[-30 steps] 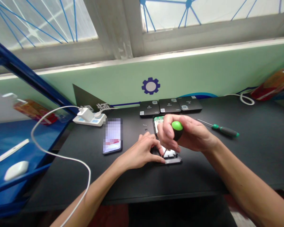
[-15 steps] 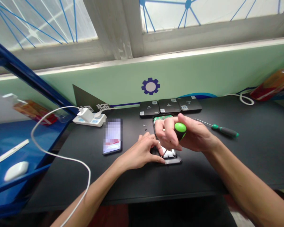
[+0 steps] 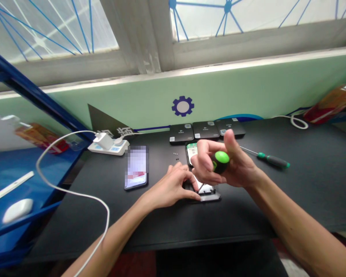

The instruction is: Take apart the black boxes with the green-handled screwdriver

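Note:
My right hand (image 3: 216, 163) is wrapped round a screwdriver (image 3: 221, 157) with a black handle and bright green end cap. The thumb sticks up, off the handle. The shaft slants down toward the lower part of an opened black device (image 3: 210, 197), its tip close to my left fingertips. Inside the device, a green circuit board (image 3: 192, 148) shows at the far end and a white or silvery part (image 3: 206, 188) at the near end; my right hand hides the middle. My left hand (image 3: 180, 182) grips the device's near left edge with thumb and fingers.
Several tiny screws (image 3: 175, 154) lie left of the device, near a phone (image 3: 137, 167). Three closed black devices (image 3: 181, 134) line the back. A second screwdriver (image 3: 273, 160) lies right. A power strip (image 3: 109, 147) feeds a white cable (image 3: 75, 190) across my left forearm.
My right thumb has lifted away from the handle, and the screwdriver's green end has shifted slightly right and down. My left hand stays in place on the device.

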`<state>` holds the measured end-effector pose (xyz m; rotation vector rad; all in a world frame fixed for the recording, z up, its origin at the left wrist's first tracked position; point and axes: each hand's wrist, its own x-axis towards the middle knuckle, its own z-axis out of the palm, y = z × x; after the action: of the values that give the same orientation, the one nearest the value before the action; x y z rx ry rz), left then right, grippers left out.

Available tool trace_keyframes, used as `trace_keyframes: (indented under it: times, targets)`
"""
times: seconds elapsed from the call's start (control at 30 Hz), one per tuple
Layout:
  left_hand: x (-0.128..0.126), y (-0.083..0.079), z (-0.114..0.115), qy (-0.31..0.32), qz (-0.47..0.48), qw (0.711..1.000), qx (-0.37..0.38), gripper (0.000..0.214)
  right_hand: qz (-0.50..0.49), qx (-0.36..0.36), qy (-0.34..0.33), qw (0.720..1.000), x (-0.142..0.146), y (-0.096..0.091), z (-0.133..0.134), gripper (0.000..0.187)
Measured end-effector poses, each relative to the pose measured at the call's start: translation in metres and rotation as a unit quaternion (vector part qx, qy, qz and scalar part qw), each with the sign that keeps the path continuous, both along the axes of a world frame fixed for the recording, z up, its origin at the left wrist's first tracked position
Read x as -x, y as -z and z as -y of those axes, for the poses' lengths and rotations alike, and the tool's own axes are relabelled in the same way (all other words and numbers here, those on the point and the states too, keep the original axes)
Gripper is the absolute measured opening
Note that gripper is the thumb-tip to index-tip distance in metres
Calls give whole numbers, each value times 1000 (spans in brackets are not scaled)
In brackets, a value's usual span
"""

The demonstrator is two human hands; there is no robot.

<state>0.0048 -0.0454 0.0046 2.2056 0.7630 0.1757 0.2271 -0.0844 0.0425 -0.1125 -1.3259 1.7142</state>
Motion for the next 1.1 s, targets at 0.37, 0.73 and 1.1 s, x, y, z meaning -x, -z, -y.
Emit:
trace_keyframes:
  times: [0.37, 0.73, 1.1]
  targets:
    - [0, -2, 0, -4, -3, 1000, 26, 28, 1, -21, 20, 1000, -1, 5, -5, 49]
    - [0, -2, 1, -9, -8, 1000, 19, 30, -18, -23, 22, 999, -1, 2, -2, 33]
    - [0, 1, -1, -11, 3, 1000, 26, 28, -12, -35, 14, 999, -2, 4, -1, 32]
